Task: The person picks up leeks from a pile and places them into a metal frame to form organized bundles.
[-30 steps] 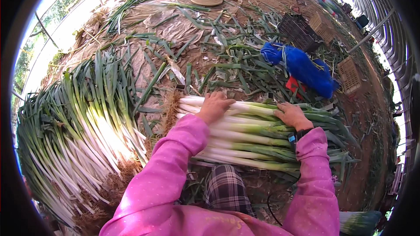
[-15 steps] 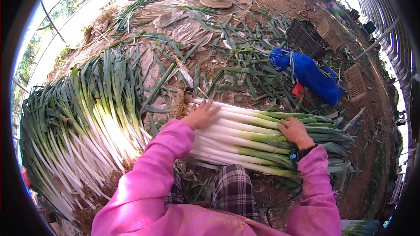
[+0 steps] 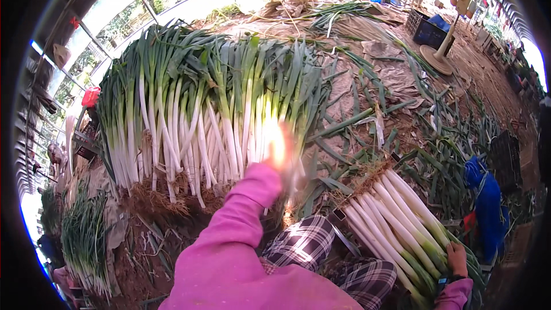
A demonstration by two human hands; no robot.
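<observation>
My left hand [image 3: 279,146], smeared by motion and bright glare, is at the right end of a wide heap of leeks [image 3: 189,109]. Whether it touches a stalk cannot be made out. These leeks lie side by side, green leaves away from me and rooted white ends nearer. At my right, a smaller bundle of leeks [image 3: 396,212] lies slanted, roots toward the upper left and green parts toward the lower right. My right hand [image 3: 457,259] rests on the green part of this bundle, its fingers laid over the stalks.
Another pile of leeks [image 3: 86,241] lies at the far left. Loose cut leaves [image 3: 425,155] litter the ground. On the right are a blue bag [image 3: 488,212] and a dark crate [image 3: 505,161]. A pole on a round base [image 3: 436,60] stands near a black crate [image 3: 422,28].
The view has swung left. My left hand has left the white stalks of the smaller bundle and moved to the large heap. My right hand stays on the bundle's green part.
</observation>
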